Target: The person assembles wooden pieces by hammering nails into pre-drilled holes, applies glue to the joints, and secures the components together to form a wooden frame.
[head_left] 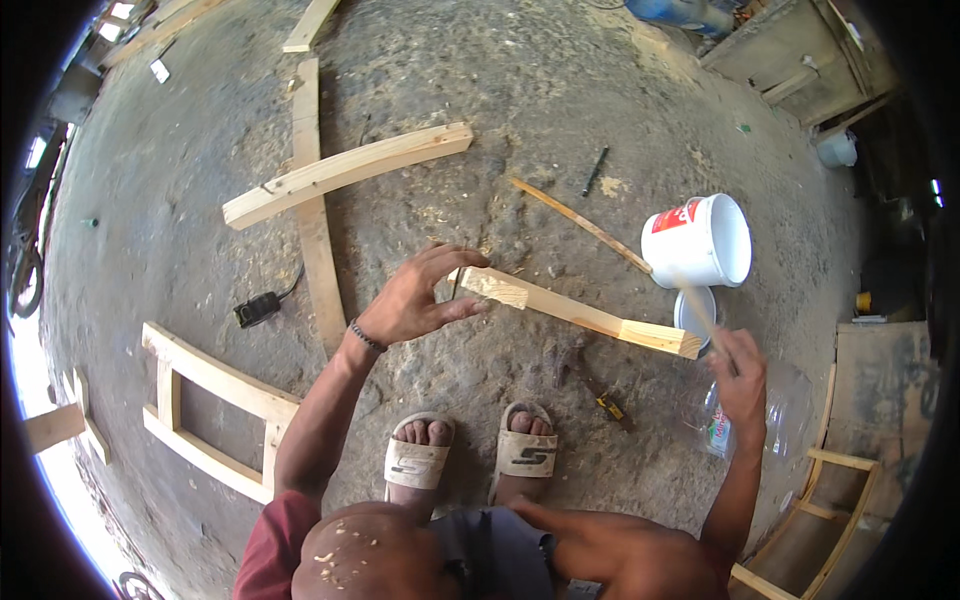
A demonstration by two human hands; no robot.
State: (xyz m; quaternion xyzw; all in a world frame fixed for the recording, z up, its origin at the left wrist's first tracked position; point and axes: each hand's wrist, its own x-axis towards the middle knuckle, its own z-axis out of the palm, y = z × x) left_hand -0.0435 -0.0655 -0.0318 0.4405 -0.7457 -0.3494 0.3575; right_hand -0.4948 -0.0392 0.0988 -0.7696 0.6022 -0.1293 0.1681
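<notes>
In the head view, I'm seeing hands working well apart: the right hand is gripping a blurred wooden handle; the left hand is spanning one end of the angled timber piece lying between them, its grip unclear. A misjudged swing could be striking those fingers.

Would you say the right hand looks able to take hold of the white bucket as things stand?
Probably not straight away: the right hand is busy holding a blurred stick-like tool, though the white bucket looks close by.

The pale shaft (in the right hand) looks blurred.
</notes>
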